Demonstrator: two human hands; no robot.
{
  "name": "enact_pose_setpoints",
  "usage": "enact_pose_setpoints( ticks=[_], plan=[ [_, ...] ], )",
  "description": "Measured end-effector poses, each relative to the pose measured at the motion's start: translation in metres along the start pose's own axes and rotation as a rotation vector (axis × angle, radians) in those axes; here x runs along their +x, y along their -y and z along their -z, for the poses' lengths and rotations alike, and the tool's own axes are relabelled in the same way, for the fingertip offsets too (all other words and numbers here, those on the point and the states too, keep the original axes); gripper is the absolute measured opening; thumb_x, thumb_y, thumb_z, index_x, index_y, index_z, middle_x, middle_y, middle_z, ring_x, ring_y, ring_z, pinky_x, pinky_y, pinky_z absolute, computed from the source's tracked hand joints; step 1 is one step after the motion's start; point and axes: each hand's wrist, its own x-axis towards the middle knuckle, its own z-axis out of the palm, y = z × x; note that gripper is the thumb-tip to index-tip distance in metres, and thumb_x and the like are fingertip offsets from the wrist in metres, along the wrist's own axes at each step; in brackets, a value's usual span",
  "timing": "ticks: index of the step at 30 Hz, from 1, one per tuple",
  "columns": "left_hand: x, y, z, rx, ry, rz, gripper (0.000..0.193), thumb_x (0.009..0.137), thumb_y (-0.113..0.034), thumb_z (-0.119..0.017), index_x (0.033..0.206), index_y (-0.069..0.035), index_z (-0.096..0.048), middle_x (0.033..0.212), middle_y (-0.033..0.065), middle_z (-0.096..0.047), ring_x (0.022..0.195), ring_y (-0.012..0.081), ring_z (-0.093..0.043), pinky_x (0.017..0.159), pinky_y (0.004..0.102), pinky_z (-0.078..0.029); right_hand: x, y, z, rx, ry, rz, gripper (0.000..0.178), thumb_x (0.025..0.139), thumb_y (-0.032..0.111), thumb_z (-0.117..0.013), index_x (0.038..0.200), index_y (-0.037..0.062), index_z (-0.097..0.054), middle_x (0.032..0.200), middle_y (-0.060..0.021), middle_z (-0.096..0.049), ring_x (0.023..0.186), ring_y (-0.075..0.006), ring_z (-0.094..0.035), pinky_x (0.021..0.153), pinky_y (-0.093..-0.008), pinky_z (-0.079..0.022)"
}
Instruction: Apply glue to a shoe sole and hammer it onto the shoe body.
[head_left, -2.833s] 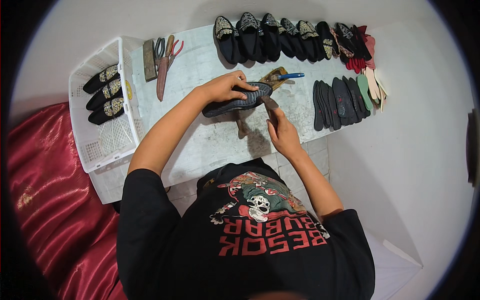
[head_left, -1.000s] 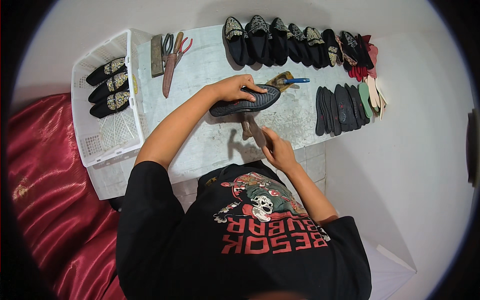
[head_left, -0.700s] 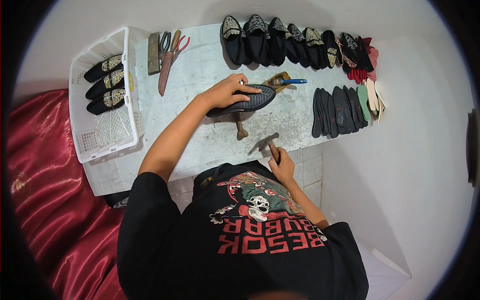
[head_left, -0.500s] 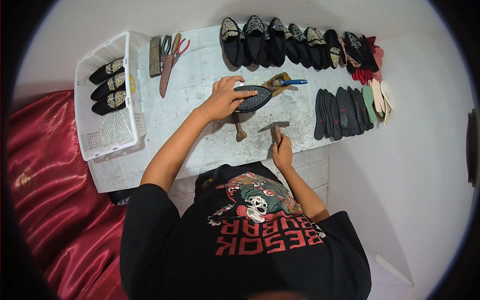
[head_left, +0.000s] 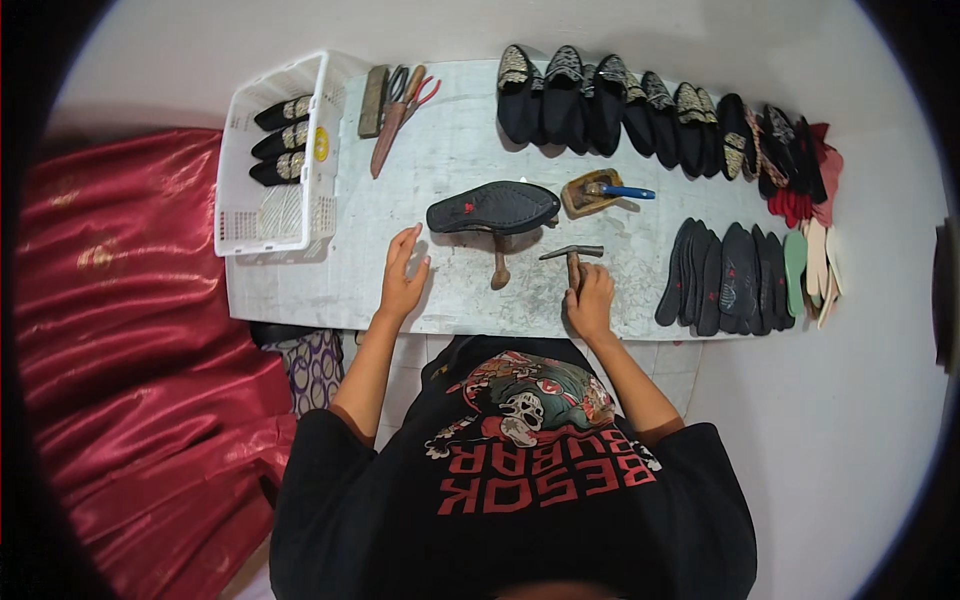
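A black shoe (head_left: 490, 208) rests sole up on a metal shoe anvil (head_left: 500, 272) in the middle of the table. A small red mark shows on its sole. My left hand (head_left: 404, 275) is just below the shoe's left end, fingers apart and touching nothing. To the lower right of the anvil, my right hand (head_left: 590, 302) is closed round the wooden handle of a hammer (head_left: 573, 254), whose metal head lies low over the tabletop. Beyond them stands a shallow tub (head_left: 578, 205) with a blue-handled brush (head_left: 630, 191) across it.
Decorated black shoes (head_left: 568, 110) line the table's far edge. Black soles (head_left: 738, 275) and a green one (head_left: 795, 272) lie at the right. A white basket (head_left: 325, 150) with shoes stands left, beside a block (head_left: 373, 103), a knife (head_left: 388, 140) and red-handled pliers (head_left: 430, 92).
My left hand has let go of the shoe and drawn back toward me. The shoe now sits on the anvil without it. The right hand still holds the hammer. The view has shifted left.
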Motion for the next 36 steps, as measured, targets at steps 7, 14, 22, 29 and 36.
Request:
enact_pose_setpoints(
  ticks=[7,14,22,29,36],
  plan=[
    [0.018,0.003,0.0,-0.022,0.004,0.025,0.091,0.078,-0.008,-0.083,0.156,-0.018,-0.038,0.157,0.0142,-0.035,0.137,0.0313,-0.046,0.109,0.0412,-0.043,0.116,0.047,0.089,0.372,0.13,0.43,0.072,0.085,0.01,-0.071,0.15,0.0213,-0.042,0.153,-0.0212,-0.033,0.133,-0.0451,-0.043,0.108,-0.0481,-0.042],
    [0.061,0.014,0.008,-0.101,0.218,-0.01,0.07,0.081,-0.005,-0.078,0.146,-0.019,-0.055,0.144,0.007,-0.056,0.127,0.0253,-0.057,0.1,0.0383,-0.051,0.141,0.072,0.092,0.283,0.542,0.396,0.061,0.092,0.016,-0.068,0.148,0.0306,-0.049,0.154,-0.0237,-0.038,0.138,-0.0419,-0.044,0.112,-0.0463,-0.041],
    [0.061,0.049,0.02,-0.176,0.16,-0.247,0.06,0.08,-0.001,-0.076,0.136,-0.013,-0.063,0.138,0.015,-0.062,0.126,0.0289,-0.061,0.105,0.0365,-0.049,0.139,0.095,0.086,0.396,0.437,0.153,0.043,0.091,0.008,-0.071,0.132,0.0203,-0.068,0.148,-0.0171,-0.051,0.092,-0.0162,-0.065,0.088,-0.0304,-0.054],
    [0.076,0.034,0.018,-0.399,0.145,-0.229,0.051,0.084,-0.005,-0.076,0.133,-0.013,-0.065,0.13,0.0092,-0.065,0.11,0.0213,-0.065,0.094,0.0308,-0.053,0.143,0.092,0.096,0.504,0.432,0.003,0.045,0.087,0.003,-0.073,0.131,0.0122,-0.069,0.126,-0.0087,-0.069,0.072,-0.0094,-0.059,0.072,-0.0262,-0.054],
    [0.098,-0.013,-0.006,-0.47,0.156,-0.224,0.044,0.09,-0.011,-0.072,0.133,-0.012,-0.063,0.125,0.0069,-0.063,0.092,0.0148,-0.06,0.078,0.0256,-0.05,0.13,0.05,0.123,0.703,0.372,-0.136,0.042,0.09,0.005,-0.072,0.132,0.0062,-0.066,0.107,-0.0057,-0.069,0.071,-0.0105,-0.06,0.068,-0.0268,-0.053]
  ],
)
